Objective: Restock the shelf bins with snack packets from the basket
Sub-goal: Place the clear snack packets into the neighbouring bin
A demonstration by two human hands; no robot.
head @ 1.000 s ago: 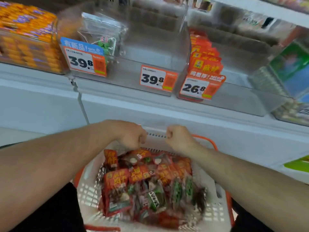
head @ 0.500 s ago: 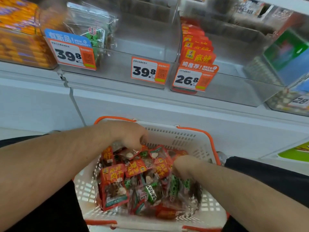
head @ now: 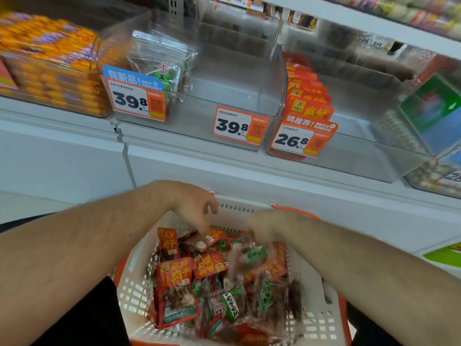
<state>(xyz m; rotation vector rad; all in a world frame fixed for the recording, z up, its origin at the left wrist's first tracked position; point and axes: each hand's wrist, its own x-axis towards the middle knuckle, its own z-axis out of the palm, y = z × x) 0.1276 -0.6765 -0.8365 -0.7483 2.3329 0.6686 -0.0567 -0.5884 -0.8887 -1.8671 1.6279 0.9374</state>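
A white basket (head: pixel 134 293) with an orange rim sits low in the middle, full of snack packets: red ones (head: pixel 174 275) and clear ones with green labels (head: pixel 230 305). My left hand (head: pixel 193 208) hangs over the basket's far left side, fingers apart and pointing down, its tips at the packets. My right hand (head: pixel 264 226) is blurred over the far right side, closed on a clear green-labelled packet (head: pixel 253 255) raised a little above the pile. On the shelf above, a clear left bin (head: pixel 184 106) holds a few green-labelled packets, the middle bin (head: pixel 239 81) holds nothing, and the right bin holds red packets (head: pixel 308 106).
Price tags hang on the bin fronts: 39.8 (head: pixel 136 98), 39.8 (head: pixel 239 126) and 26.8 (head: pixel 303 137). Orange packs (head: pixel 50 66) fill the bin at far left, and green and blue packs (head: pixel 434 113) stand at far right. A white shelf front (head: pixel 74 158) runs behind the basket.
Both hands left the basket's far rim and went down into the packets. My right hand now comes up blurred with a green-labelled packet; my left hand's fingers have spread.
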